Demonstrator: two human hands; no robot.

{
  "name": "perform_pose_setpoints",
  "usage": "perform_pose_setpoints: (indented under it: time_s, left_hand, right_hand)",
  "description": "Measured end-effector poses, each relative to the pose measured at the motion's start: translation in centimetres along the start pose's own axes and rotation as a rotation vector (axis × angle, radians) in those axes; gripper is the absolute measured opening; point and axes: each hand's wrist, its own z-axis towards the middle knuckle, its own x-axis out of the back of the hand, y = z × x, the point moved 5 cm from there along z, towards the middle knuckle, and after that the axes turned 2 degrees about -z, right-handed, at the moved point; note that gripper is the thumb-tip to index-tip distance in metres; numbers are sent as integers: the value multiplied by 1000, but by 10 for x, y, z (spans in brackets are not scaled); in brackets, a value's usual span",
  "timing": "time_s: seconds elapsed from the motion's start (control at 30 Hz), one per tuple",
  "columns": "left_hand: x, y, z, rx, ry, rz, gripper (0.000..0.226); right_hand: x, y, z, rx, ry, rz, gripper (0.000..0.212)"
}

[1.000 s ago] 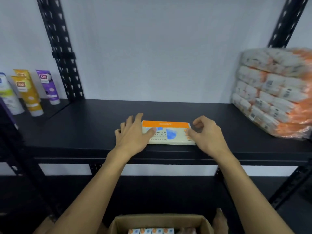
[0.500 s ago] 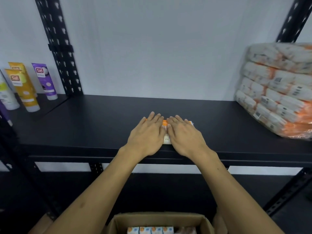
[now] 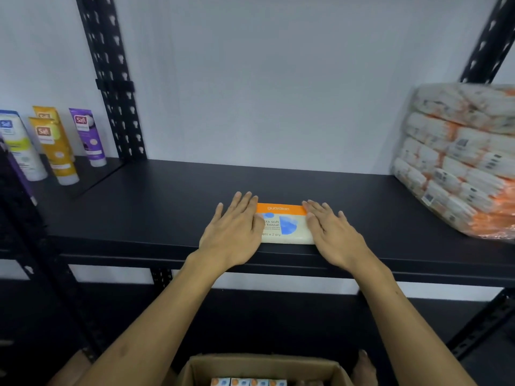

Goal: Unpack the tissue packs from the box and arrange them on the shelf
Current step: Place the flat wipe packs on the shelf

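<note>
Head view looks down on a tissue pack lying flat near the front edge of the black shelf, its left end covered by the left hand and its right end by the right hand, both with straight fingers laid flat on it. Its orange band reads "guardian", and below only "soft", "tissue" and "x 2 ply" show. Bottom edge cuts off the cardboard box; the wrapped tissue bundle at right is blurred, while tubes at left read "Safi".
</note>
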Motion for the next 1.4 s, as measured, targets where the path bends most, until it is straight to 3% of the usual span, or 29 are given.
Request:
perform_pose_setpoints:
  time_s: [0.17,0.37,0.5,0.73,0.9,1.27,1.4]
  left_hand:
    - [12,-15,2,-27,-108,57,61]
    - [22,11,4,-127,-13,124,58]
    - [7,24,15,-194,-12,149,53]
    - [1,12,15,-124,53,143,54]
    - [6,-15,8,-40,-8,8,53]
    - [12,-26,-6,45,-33,-15,54]
    - [11,-25,-6,49,-41,-30,55]
  right_hand:
    - [5,-2,-1,-78,-33,-3,52]
    - [13,-40,5,56,132,-110,51]
    - [-12,-59,14,182,29,-143,50]
    - [-18,-49,16,180,73,-146,50]
    - [-16,-41,16,121,5,-65,54]
    - [-8,-23,-6,26,-27,8,57]
    - [3,-28,-6,20,-12,-140,54]
